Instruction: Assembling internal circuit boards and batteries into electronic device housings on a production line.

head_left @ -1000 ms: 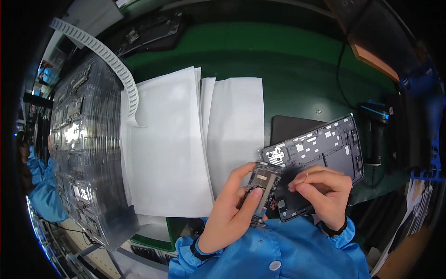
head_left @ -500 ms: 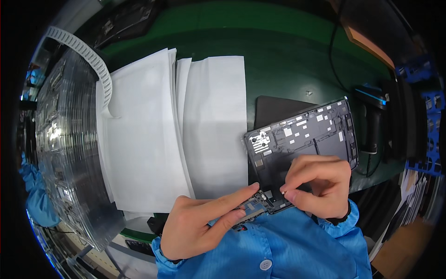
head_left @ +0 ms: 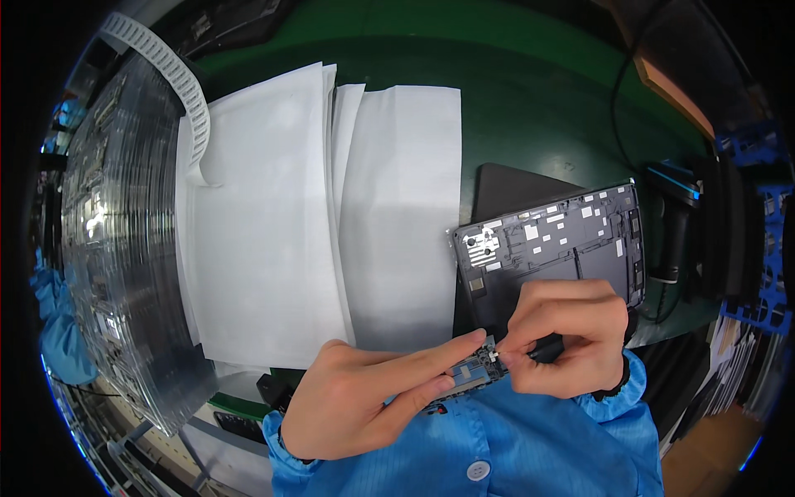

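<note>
Close to my body, my left hand (head_left: 352, 402) grips a narrow circuit board (head_left: 474, 374) between thumb and fingers, the index finger stretched along its far edge. My right hand (head_left: 571, 340) is closed in a pinch at the board's right end. A tiny white piece (head_left: 494, 355) shows at its fingertips, touching or just over the board; its kind is too small to make out. Beyond the right hand lies an open dark tablet housing (head_left: 600, 253) with many small white patches inside, its near part hidden by that hand.
White sheets (head_left: 257, 224) cover the left of the green table (head_left: 530, 124). A strip of labels (head_left: 170, 62) curls over them. Stacked clear trays (head_left: 124, 248) stand at far left. A dark flat panel (head_left: 513, 186) lies under the housing; a handheld scanner (head_left: 669, 215) stands at right.
My right hand has brought its pinched fingertips from above the housing to the end of the circuit board. The board now sits nearer, apart from the housing. The whole view has shifted slightly.
</note>
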The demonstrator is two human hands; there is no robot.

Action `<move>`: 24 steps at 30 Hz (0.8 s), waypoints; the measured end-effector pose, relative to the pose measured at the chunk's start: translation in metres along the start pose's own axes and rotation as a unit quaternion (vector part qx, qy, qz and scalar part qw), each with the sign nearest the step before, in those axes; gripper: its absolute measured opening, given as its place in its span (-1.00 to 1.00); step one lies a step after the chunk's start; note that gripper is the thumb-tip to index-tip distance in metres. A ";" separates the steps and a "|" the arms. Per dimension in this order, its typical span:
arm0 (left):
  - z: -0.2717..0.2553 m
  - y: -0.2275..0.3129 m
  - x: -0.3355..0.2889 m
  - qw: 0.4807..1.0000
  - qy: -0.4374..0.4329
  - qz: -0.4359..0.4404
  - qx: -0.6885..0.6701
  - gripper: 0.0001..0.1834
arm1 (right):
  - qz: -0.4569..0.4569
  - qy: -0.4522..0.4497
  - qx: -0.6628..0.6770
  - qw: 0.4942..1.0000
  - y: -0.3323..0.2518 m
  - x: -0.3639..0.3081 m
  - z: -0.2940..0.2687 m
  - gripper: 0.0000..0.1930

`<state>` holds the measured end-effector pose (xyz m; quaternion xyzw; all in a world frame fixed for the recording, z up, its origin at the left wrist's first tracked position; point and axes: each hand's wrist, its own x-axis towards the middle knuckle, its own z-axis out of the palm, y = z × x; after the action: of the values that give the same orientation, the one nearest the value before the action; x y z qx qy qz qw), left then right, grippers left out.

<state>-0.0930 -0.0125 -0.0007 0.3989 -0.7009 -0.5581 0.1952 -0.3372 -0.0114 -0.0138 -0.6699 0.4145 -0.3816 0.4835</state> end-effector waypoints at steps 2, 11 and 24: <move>0.000 0.000 -0.001 1.000 -0.001 -0.002 0.005 -0.57 | -0.012 -0.002 -0.013 1.000 0.000 0.001 0.001 -0.84; -0.002 -0.005 -0.001 1.000 -0.012 0.009 0.004 -0.56 | -0.039 -0.005 -0.055 0.998 0.001 0.003 0.003 -0.82; -0.004 -0.012 -0.001 0.999 -0.040 0.017 0.003 -0.56 | -0.041 -0.039 -0.064 0.996 0.001 0.006 0.002 -0.84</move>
<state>-0.0851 -0.0146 -0.0108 0.3649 -0.7166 -0.5681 0.1750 -0.3333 -0.0165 -0.0142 -0.7303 0.3910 -0.3474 0.4394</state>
